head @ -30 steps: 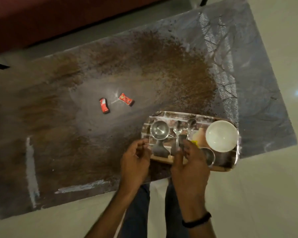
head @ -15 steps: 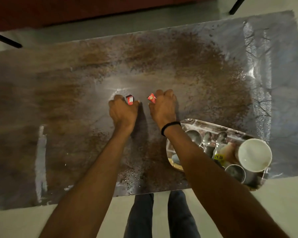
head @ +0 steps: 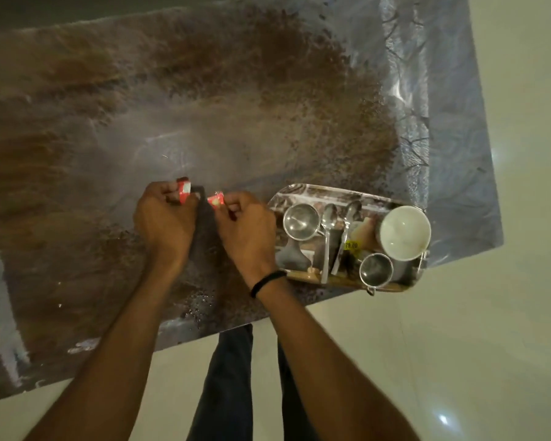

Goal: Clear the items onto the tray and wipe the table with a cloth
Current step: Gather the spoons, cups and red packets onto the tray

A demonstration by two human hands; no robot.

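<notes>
Hovering over the bench (head: 268, 90), a red wrapper (head: 184, 190) is pinched by the left hand (head: 164, 218), another wrapper (head: 216, 199) by the right hand (head: 247, 227), beside the tray (head: 299, 190).

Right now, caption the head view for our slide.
Left hand pinches the left wrapper, right hand the right wrapper, beside the loaded tray.

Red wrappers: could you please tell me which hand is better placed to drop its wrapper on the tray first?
Probably the right hand: it and the right wrapper sit beside the tray; the left hand and left wrapper are farther off.
</notes>
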